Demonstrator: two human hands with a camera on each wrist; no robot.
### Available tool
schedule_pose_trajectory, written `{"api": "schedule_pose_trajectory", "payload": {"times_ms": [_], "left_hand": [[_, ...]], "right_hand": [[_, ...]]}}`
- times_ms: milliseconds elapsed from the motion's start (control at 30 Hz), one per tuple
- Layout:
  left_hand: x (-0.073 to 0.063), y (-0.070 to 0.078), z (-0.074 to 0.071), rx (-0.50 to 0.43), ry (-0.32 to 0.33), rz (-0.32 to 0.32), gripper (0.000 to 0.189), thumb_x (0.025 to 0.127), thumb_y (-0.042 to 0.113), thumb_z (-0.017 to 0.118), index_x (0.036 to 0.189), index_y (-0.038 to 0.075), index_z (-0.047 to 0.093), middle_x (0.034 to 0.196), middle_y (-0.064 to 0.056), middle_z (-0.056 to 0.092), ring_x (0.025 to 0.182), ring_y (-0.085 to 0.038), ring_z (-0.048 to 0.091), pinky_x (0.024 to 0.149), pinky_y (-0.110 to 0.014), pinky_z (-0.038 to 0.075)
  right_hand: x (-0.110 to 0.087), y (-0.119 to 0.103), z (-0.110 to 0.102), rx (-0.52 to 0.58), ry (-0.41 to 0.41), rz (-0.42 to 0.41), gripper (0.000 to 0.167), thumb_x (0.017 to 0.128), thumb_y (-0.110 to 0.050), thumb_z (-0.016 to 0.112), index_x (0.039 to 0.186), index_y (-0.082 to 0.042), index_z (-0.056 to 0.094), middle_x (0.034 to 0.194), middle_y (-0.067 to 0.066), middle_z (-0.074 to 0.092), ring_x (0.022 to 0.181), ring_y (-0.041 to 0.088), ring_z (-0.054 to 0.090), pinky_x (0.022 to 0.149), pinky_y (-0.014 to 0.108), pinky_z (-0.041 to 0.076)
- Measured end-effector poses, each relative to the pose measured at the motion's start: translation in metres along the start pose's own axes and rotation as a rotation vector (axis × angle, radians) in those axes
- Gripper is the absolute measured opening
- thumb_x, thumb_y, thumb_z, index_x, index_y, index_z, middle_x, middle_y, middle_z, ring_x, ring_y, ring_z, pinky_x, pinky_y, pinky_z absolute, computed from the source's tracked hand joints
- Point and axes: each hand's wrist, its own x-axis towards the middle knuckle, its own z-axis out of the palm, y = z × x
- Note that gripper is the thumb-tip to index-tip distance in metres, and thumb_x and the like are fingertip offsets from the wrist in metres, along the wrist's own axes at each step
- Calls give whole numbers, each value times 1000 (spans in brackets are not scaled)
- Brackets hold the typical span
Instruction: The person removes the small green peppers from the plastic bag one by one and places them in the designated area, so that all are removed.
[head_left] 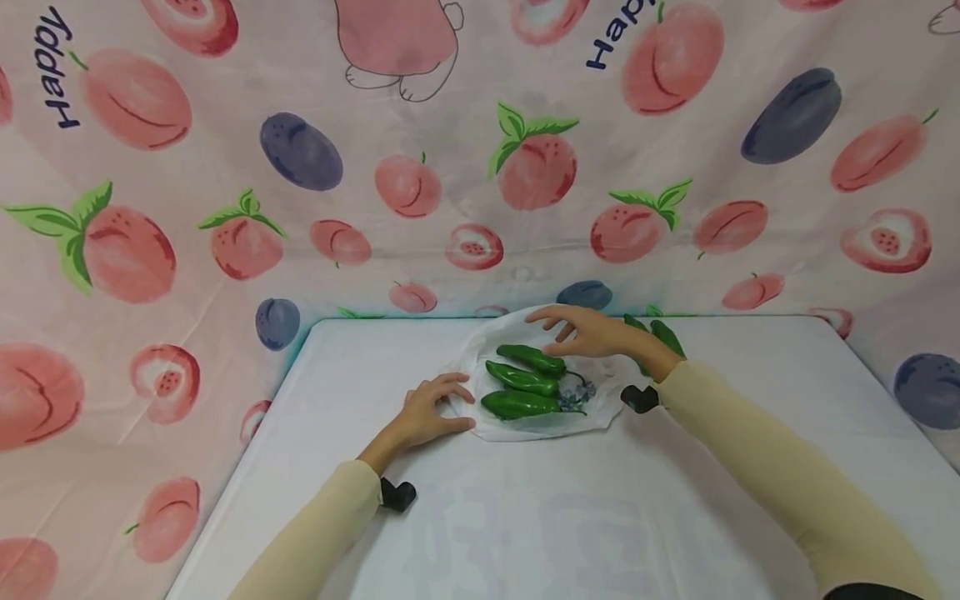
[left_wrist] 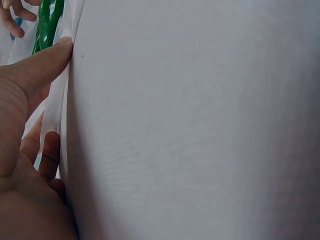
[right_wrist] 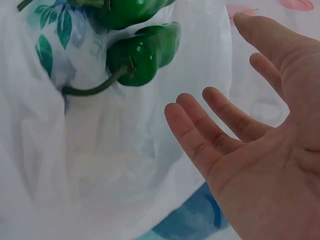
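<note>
Three long green peppers point(head_left: 521, 379) lie side by side on a thin white plastic bag point(head_left: 517, 429), stems pointing right. At the bag's left edge is my left hand point(head_left: 429, 410), its thumb and fingers spread apart. The left wrist view shows that thumb point(left_wrist: 42, 67) touching the bag's edge, with fingertips against the plastic lower down. Over the bag's far right side my right hand point(head_left: 588, 331) hovers near the uppermost pepper. Its fingers point(right_wrist: 195, 122) are loosely extended and hold nothing in the right wrist view, apart from the pepper stems.
More green peppers point(head_left: 666, 336) lie behind my right forearm, partly hidden by it. The white table point(head_left: 360, 367) ends at a fruit-printed cloth point(head_left: 420, 275) at the back. A blue leaf print point(head_left: 577, 393) shows on the bag near the stems.
</note>
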Motion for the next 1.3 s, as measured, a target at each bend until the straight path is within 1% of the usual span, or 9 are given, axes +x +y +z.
{"api": "schedule_pose_trajectory", "payload": {"times_ms": [100,200,300,433,667,833,967,1133,1300], "left_hand": [[1,0,1,2,-2,0,27,87,31,85,110,25,75,153,1,51,126,-27,49,103,-55,23],[1,1,0,-1,-3,-12,26,86,30,85,110,25,75,153,2,51,127,-28,48,105,-56,23],[1,2,0,0,-5,-24,27,86,30,86,110,25,75,153,2,51,131,-29,46,107,-56,22],[2,1,1,7,-8,-19,27,87,31,85,111,25,75,154,2,50,134,-29,45,108,-57,22],[1,-1,1,15,0,-14,27,86,30,86,109,26,75,153,2,51,132,-30,47,106,-58,23],[1,-2,1,28,3,-1,27,86,32,85,110,26,74,153,2,51,131,-31,48,106,-59,23],[1,-2,1,28,4,-2,27,86,32,86,110,27,74,153,3,52,132,-30,48,106,-60,23],[1,-1,1,22,7,-2,26,86,31,86,109,26,75,152,2,52,129,-30,49,105,-59,23],[0,0,1,17,7,2,26,86,30,85,109,25,75,152,0,52,131,-31,48,105,-60,24]], "right_hand": [[6,1,4,11,-21,-10,60,98,-16,72,151,-2,46,147,28,47,123,49,57,94,54,53],[12,2,8,-10,-44,-6,61,98,-15,72,151,-3,46,149,26,47,122,47,59,94,53,53],[15,4,12,-45,-70,35,61,99,-17,71,153,-7,45,150,25,47,118,42,64,93,52,54],[19,5,14,-55,-97,85,61,100,-17,70,155,-11,44,152,23,46,118,38,64,96,51,52],[26,6,18,-40,-132,78,60,100,-15,69,154,-9,44,153,23,45,123,43,60,98,51,52],[29,8,19,-60,-155,65,57,99,-11,69,152,-7,47,153,20,47,130,41,55,100,49,51],[32,9,19,-80,-169,61,57,98,-9,70,151,-7,49,152,18,49,127,39,58,99,47,52],[35,10,20,-100,-175,58,54,98,-7,70,149,-8,52,152,18,49,125,39,60,99,49,52],[37,13,22,-122,-183,85,53,98,-7,69,148,-11,54,152,18,49,126,39,60,100,51,50]]}}
